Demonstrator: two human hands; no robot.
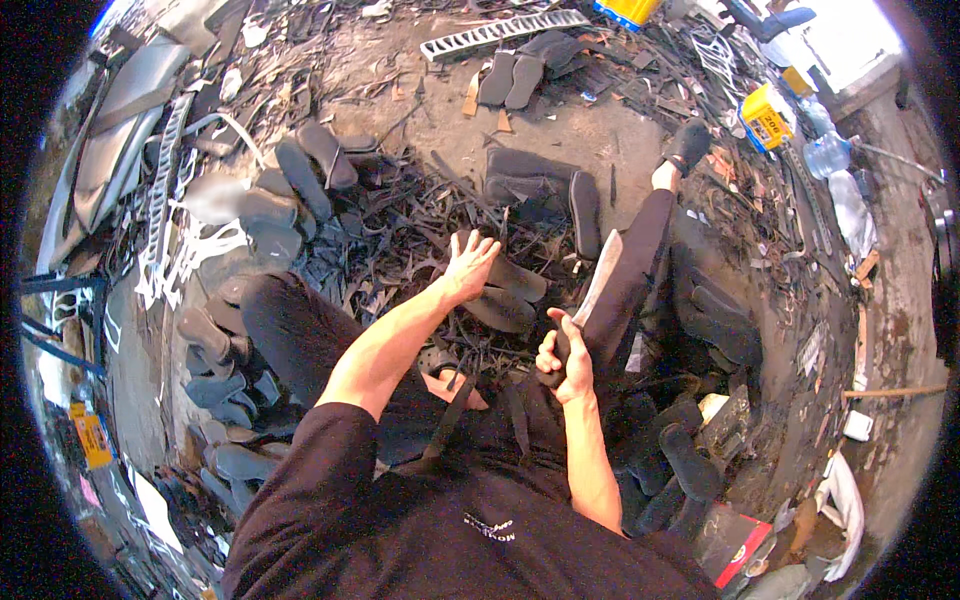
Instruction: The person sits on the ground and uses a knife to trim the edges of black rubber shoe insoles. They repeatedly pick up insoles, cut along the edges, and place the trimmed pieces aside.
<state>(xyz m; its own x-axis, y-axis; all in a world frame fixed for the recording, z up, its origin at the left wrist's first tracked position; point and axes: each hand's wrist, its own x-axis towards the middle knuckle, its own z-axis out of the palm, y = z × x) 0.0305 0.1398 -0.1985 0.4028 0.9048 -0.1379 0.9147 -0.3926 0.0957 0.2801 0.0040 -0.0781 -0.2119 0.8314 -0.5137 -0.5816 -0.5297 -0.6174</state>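
My right hand grips a knife by its dark handle, the long blade slanting up and away over my right leg. My left hand reaches forward with fingers spread. Just under and beside it lie dark shoe soles; whether the palm touches them I cannot tell. A heap of thin black offcuts spreads on the ground between my legs. Beyond my hands lie a black foam piece and an upright-lying dark sole.
Piles of soles lie at the left and by my right hip. A pair of soles lies far ahead near a pale slotted strip. At the right stand a yellow box and a clear plastic bottle.
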